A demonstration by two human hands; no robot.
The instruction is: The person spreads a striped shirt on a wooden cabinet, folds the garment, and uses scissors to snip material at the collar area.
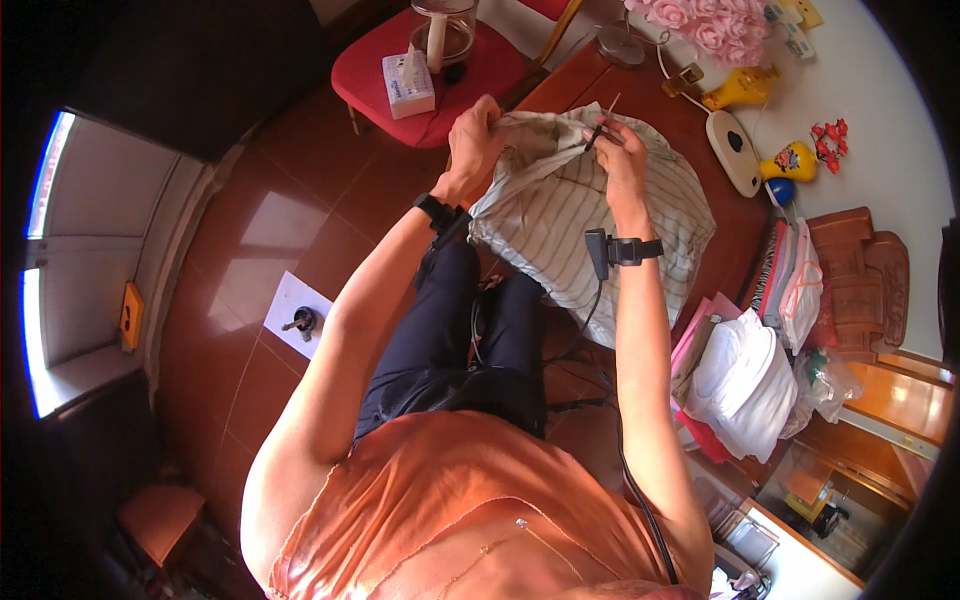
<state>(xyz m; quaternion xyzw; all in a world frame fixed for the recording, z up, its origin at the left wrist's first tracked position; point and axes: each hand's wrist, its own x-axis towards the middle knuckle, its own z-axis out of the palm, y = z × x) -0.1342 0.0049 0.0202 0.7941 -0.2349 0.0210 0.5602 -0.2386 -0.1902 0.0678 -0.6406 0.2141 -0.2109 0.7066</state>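
Observation:
A pale cloth with dark stripes (640, 220) is spread over the wooden table and hangs down its near side toward my lap. At its far left corner my left hand (476, 142) is closed, pinching the edge and pulling it up taut. My right hand (622, 158) is closed around a slim dark tool with a thin pointed tip (597, 134). The tool rests close against the gathered edge of the cloth; its exact kind is too small to make out. Both wrists wear black straps with small devices.
Beyond my left hand, a red chair (350, 75) holds a tissue box (408, 92) and a glass jug (452, 40). Folded clothes (740, 385) are piled at the right. Yellow vases (790, 162) stand along the wall. Black cables (622, 430) run past my right arm.

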